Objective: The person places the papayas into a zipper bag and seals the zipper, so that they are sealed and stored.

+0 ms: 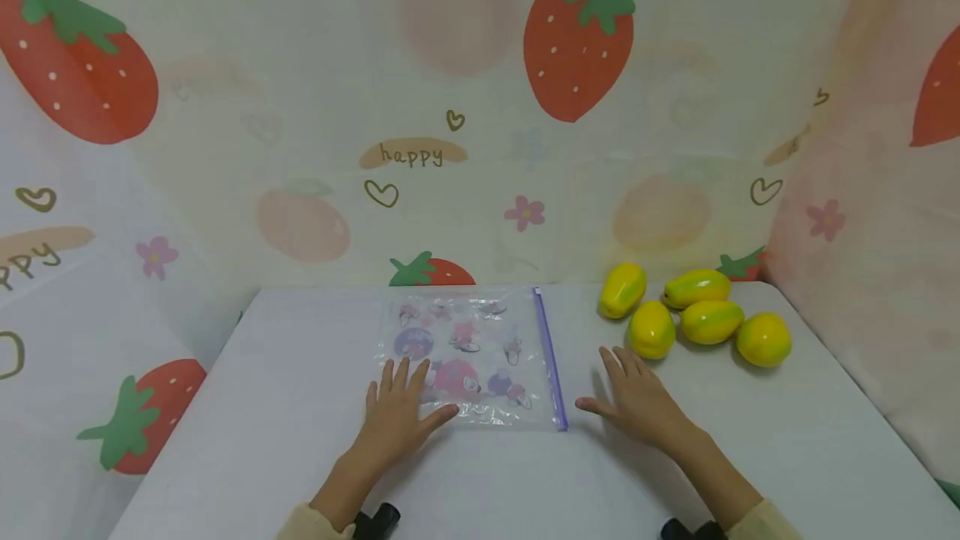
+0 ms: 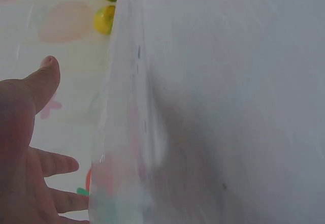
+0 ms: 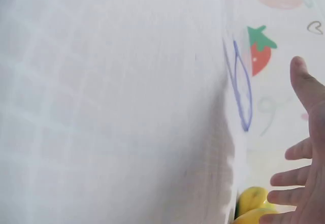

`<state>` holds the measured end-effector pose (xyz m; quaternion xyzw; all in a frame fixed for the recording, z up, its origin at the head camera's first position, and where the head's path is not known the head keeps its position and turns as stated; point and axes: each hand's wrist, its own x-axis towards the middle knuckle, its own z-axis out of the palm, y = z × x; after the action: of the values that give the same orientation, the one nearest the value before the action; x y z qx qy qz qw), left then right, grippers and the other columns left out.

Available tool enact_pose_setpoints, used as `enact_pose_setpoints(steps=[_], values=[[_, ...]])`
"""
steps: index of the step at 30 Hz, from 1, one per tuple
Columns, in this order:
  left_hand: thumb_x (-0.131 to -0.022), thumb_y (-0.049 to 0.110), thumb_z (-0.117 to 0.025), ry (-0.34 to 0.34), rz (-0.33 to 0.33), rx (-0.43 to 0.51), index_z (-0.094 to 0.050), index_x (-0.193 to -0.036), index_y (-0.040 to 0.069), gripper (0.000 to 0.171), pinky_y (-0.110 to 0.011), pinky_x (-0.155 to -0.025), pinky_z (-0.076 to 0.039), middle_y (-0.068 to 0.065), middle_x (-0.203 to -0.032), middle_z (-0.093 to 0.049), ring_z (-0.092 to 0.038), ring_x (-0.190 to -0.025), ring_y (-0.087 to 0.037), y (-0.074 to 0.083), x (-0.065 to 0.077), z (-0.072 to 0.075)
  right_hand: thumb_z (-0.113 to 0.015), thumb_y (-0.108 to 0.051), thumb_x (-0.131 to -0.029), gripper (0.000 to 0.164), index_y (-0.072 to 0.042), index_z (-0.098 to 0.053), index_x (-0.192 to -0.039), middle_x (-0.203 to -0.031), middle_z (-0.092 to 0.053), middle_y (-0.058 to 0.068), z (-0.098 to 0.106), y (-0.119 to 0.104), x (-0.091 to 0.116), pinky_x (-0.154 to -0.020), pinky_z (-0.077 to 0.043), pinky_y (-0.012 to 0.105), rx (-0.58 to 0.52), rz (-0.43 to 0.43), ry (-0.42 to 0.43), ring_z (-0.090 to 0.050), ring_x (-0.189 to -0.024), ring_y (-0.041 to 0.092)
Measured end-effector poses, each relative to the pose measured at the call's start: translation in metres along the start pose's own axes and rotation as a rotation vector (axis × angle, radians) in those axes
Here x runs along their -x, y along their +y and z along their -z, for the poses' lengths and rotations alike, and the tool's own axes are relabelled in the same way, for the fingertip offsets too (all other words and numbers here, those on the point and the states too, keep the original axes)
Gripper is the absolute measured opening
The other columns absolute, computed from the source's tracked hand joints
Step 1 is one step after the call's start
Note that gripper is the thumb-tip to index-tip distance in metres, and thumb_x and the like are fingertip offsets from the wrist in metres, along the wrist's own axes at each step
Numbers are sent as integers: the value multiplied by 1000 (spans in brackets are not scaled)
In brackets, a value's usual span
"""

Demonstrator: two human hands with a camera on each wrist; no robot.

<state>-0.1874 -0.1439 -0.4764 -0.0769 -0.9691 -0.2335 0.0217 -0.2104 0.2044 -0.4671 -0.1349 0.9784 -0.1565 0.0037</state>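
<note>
A clear zip bag [image 1: 480, 357] printed with pink and purple cartoon pictures lies flat on the white table, its purple zip strip [image 1: 551, 365] facing right. My left hand [image 1: 396, 411] is over the bag's near left corner, fingers spread and holding nothing. To the right of the zip strip, my right hand [image 1: 636, 398] hovers with its fingers extended and thumb apart, also holding nothing. Its fingertips come close to the nearest yellow-green fruit [image 1: 652, 330], smooth and oval like a papaya or mango. The right wrist view shows the same spread right hand [image 3: 312, 183] above the table.
More of these fruits sit grouped at the back right, among them one at the rear left [image 1: 622, 290] and one at the far right [image 1: 763, 339]. A strawberry-printed cloth [image 1: 480, 215] hangs behind and beside the white table [image 1: 300, 373].
</note>
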Motion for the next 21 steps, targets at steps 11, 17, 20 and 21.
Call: enact_pose_setpoints(steps=[11, 17, 20, 21], values=[[-89, 55, -60, -56, -25, 84, -37, -147, 4, 81, -69, -111, -18, -29, -153, -32, -20, -144, -50, 16, -17, -5, -60, -57, -88, 87, 4, -37, -146, -147, -38, 31, 0, 9, -13, -107, -34, 62, -94, 60, -2, -38, -135, 48], [-89, 54, -61, -85, -43, 133, -37, -147, 1, 81, -66, -112, -22, -30, -151, -34, -25, -142, -50, 21, -27, -11, -60, -56, -89, 85, 3, -37, -146, -147, -38, 31, 0, 8, -20, -108, -34, 61, -126, 74, -34, -38, -135, 48], [-89, 55, -60, -90, -46, 171, -37, -147, 0, 83, -66, -111, -24, -29, -150, -35, -28, -142, -48, 27, -34, -11, -60, -53, -90, 82, 4, -37, -145, -146, -39, 31, 1, 7, -27, -109, -34, 60, -120, 93, -33, -39, -135, 48], [-89, 57, -60, -91, -50, 182, -36, -147, 0, 84, -66, -111, -25, -28, -150, -36, -29, -141, -47, 29, -36, -10, -61, -51, -90, 81, 4, -38, -145, -146, -40, 31, 2, 7, -29, -109, -33, 60, -120, 96, -32, -39, -135, 47]])
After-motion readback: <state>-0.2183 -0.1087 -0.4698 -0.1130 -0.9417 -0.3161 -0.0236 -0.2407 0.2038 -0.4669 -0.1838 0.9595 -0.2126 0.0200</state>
